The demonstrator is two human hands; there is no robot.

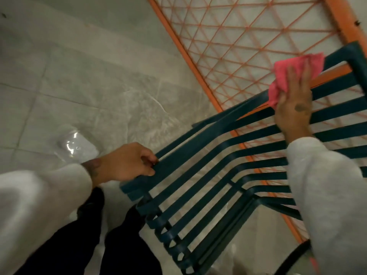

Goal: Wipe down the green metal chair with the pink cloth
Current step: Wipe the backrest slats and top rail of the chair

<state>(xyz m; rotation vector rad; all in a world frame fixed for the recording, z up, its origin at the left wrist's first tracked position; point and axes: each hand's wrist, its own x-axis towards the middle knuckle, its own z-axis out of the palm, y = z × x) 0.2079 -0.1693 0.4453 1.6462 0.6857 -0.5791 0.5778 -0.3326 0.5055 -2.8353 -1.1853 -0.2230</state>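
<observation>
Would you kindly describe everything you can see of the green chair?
The chair is dark green and looks like painted metal. It is built of flat parallel slats that bend from seat into back and curl over at the near edge. It is seen from above, over grey floor tiles, in front of an orange lattice. The left hand grips its outer slat. The right hand presses a pink cloth on an upper slat.

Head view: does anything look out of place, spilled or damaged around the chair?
Nothing looks damaged or spilled. One oddity: a clear plastic item lies loose on the floor tiles near the left hand, too blurred to identify. The right hand presses the pink cloth on the green chair.
</observation>
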